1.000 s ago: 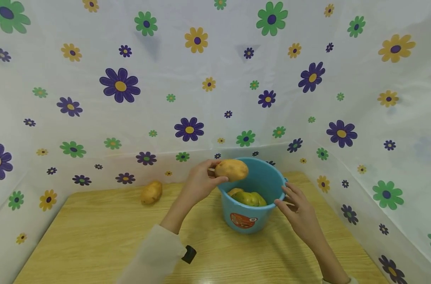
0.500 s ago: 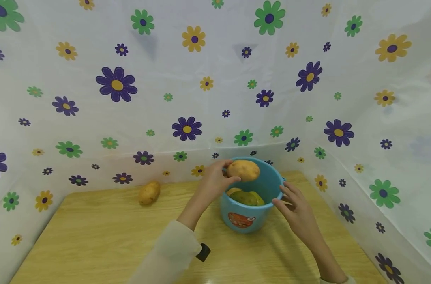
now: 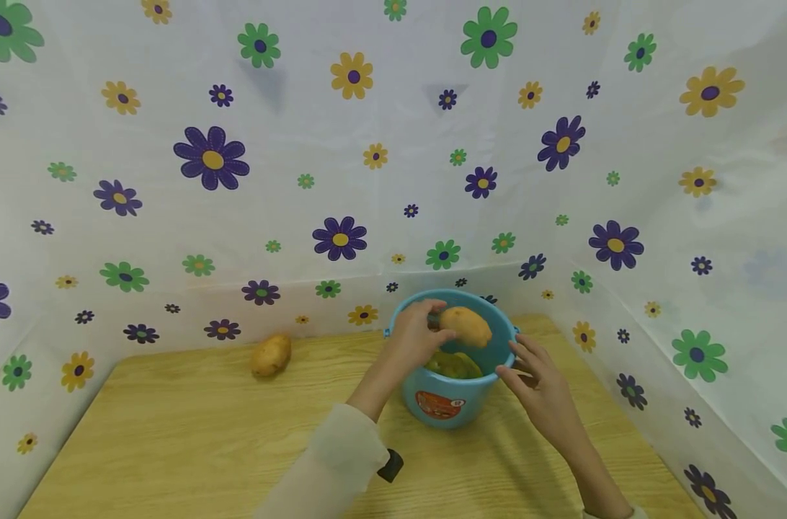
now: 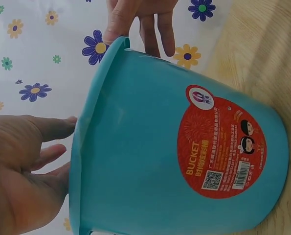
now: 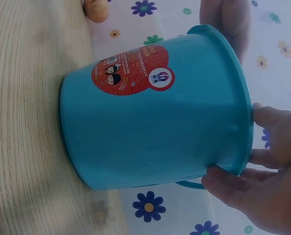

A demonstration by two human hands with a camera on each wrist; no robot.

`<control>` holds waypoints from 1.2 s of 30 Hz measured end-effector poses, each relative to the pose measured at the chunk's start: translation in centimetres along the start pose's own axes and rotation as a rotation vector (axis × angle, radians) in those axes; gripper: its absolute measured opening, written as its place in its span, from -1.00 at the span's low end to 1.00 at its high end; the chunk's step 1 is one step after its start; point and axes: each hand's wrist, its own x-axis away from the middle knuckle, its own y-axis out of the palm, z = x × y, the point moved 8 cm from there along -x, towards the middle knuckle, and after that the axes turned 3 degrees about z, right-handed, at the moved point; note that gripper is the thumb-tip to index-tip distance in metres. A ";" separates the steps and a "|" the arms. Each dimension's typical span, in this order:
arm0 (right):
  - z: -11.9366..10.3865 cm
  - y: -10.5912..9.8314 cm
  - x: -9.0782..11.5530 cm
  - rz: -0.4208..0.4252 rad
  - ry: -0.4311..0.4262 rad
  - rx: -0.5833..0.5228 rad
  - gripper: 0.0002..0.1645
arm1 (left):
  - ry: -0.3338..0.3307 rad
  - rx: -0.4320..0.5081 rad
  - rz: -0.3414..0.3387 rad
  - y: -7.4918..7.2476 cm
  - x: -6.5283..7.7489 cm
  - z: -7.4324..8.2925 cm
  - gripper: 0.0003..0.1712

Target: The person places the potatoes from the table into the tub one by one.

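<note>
A light-blue bucket (image 3: 442, 389) stands upright on the table. My left hand (image 3: 419, 335) reaches over its near-left rim and holds a potato (image 3: 466, 326) by one end, thumb on the near side. The potato hangs in the bucket's mouth with its right end tilted down. Below it lie greenish-yellow, lumpy pieces of produce (image 3: 455, 365), partly hidden. My right hand (image 3: 545, 396) grips the bucket's right rim, its thumb and fingertips on the edge in the right wrist view. From the left wrist view, the bucket wall hides the potato.
Another potato (image 3: 271, 355) lies on the wooden table (image 3: 192, 432) to the left, near the back edge. Flower-printed white sheets (image 3: 341, 180) rise behind and at both sides. Part of the bucket's handle (image 5: 189, 185) shows in the right wrist view.
My left hand has carried the potato rightward and slightly down into the bucket's mouth, and the potato's right end has tipped lower. The right hand stays at the rim.
</note>
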 end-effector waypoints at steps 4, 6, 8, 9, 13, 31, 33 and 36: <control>-0.1 0.0 0.0 0.002 -0.005 0.004 -0.34 | 0.012 -0.036 -0.033 0.8 0.1 0.0 -0.41; -0.1 -0.1 0.0 0.004 -0.004 0.014 -0.34 | 0.029 -0.045 -0.046 1.1 0.1 0.0 -0.42; -0.1 -0.1 0.0 0.006 -0.001 0.021 -0.34 | 0.038 -0.028 -0.054 1.2 0.3 0.0 -0.43; -0.1 -0.1 0.0 0.007 0.001 0.024 -0.34 | 0.044 -0.020 -0.053 1.2 0.4 0.1 -0.44; -0.1 -0.1 0.0 0.011 0.002 0.023 -0.34 | 0.055 -0.003 -0.050 1.0 0.6 0.3 -0.46; -0.1 0.0 0.1 0.007 0.000 0.004 -0.35 | 0.073 0.103 -0.007 -1.8 1.5 -0.3 -0.49; -0.1 0.0 0.1 0.009 -0.002 0.005 -0.35 | 0.066 0.114 0.001 -2.4 1.6 -0.7 -0.48; 0.0 0.0 0.1 0.008 0.005 0.006 -0.35 | 0.063 0.117 0.013 -3.4 2.0 -1.3 -0.48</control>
